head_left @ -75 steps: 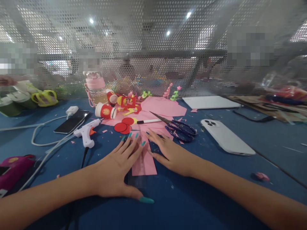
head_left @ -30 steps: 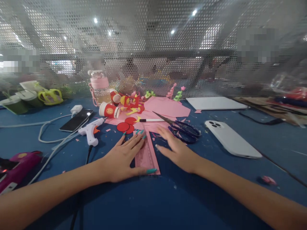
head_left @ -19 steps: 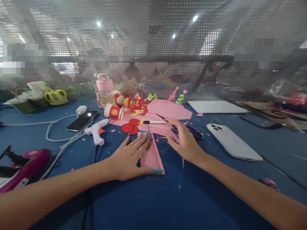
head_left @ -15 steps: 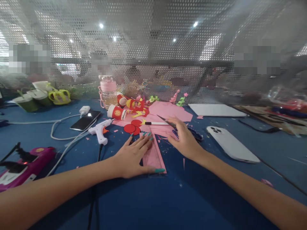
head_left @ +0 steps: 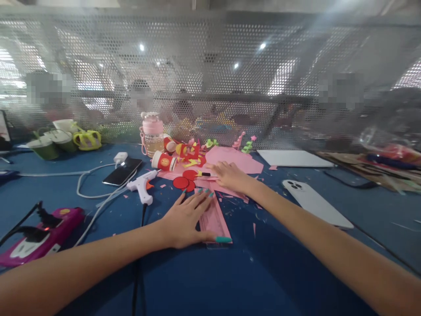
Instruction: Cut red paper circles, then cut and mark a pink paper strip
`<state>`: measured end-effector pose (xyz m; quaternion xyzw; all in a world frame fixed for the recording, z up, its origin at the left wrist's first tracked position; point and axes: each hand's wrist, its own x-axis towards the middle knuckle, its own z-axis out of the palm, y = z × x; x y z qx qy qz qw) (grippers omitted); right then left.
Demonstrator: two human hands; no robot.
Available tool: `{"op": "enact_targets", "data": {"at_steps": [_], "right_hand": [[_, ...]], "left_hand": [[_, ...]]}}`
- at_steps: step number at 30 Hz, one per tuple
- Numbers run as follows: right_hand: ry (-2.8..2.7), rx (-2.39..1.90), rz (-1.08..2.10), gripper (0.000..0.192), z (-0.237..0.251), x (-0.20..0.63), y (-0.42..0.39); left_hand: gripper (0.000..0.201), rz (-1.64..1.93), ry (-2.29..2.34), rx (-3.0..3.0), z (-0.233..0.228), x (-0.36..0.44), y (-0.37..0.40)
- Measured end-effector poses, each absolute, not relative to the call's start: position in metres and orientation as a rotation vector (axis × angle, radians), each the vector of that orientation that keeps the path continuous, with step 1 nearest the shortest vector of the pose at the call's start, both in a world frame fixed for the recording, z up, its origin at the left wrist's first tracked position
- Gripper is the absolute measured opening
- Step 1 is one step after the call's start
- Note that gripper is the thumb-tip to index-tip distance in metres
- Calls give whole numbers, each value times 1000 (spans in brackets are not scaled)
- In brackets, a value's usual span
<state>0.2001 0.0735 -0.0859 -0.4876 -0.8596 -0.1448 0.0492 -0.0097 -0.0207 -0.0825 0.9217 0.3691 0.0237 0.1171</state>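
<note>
Two hands | left hand (head_left: 184, 219) flat, fingers spread, pressing pink paper strip (head_left: 215, 219) | right hand (head_left: 230, 175) open over marker pen (head_left: 205, 174)

The left hand (head_left: 186, 219) lies palm down and flat on the counter (head_left: 210, 281), fingers spread and pointing toward the far edge, thumb stretched out to the right. Its forearm runs back to the near left corner. The right hand (head_left: 229, 175) reaches farther out, palm down, fingers loosely extended and angled to the left, grip open. The right arm stretches straight from the near right corner, low over the counter.
</note>
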Motion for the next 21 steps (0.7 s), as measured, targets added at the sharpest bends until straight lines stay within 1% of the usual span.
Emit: {"op": "enact_targets", "data": {"at_steps": [4,7,11,12,14,16,18,19,20,21], "right_hand": [[-2594,-1445,-330,45,-81,208,73],[-2550,-1424,-276,29,-87,209,77],[-2398,-1389,-318,14,-96,208,83],[-2326,-1386,-335,14,-94,209,85],[-2156,-1389,-372,22,-84,213,89],[-1992,-1392,-394,40,-69,218,91],[-1867,-1358,-353,55,-56,219,85],[-1805,-1292,-256,55,-52,217,77],[-1786,-1224,-177,49,-51,212,67],[-1821,-1182,-171,41,-53,207,54]], "left_hand": [[90,81,1073,2703,-84,-11,-22],[91,99,1076,2708,-85,-12,-22],[92,119,1064,2711,-86,-12,-22],[93,126,1063,2709,-87,-12,-21],[93,148,1065,2708,-89,-13,-22],[92,171,1055,2714,-90,-14,-22],[92,205,1048,2719,-92,-15,-22],[94,238,1045,2722,-93,-16,-23],[97,288,1039,2728,-93,-17,-23],[100,369,1032,2737,-94,-19,-23]]}}
